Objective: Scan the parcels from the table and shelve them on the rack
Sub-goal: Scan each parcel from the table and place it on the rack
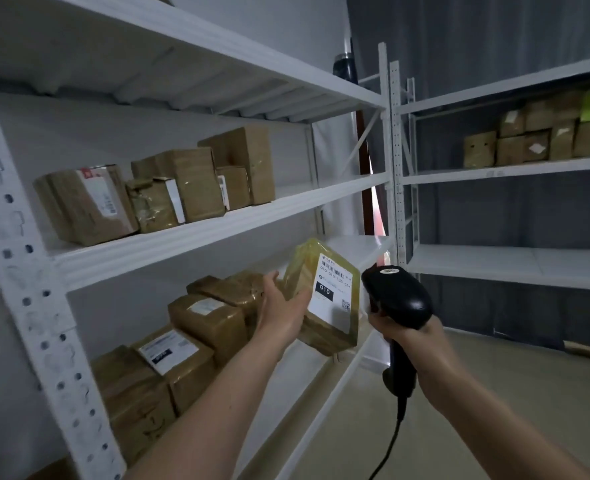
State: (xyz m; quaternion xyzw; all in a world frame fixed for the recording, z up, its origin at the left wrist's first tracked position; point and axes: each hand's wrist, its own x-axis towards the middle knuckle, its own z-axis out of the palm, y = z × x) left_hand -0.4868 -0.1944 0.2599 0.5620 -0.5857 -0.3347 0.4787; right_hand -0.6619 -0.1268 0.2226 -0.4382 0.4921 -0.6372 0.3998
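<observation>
My left hand (281, 308) holds a small tape-wrapped cardboard parcel (324, 299) tilted up, its white label marked 010 facing me. The parcel hangs over the front of the lower shelf (352, 251) of the white rack (189, 233). My right hand (409, 336) grips the handle of a black barcode scanner (397, 299) just right of the parcel, its head level with the label. A black cable (395, 441) trails down from the scanner.
Several brown parcels (169, 188) stand on the rack's middle shelf and more (182, 344) fill the left of the lower shelf. A second rack (508, 171) at the right carries stacked boxes (542, 133). Bare floor (515, 386) lies below it.
</observation>
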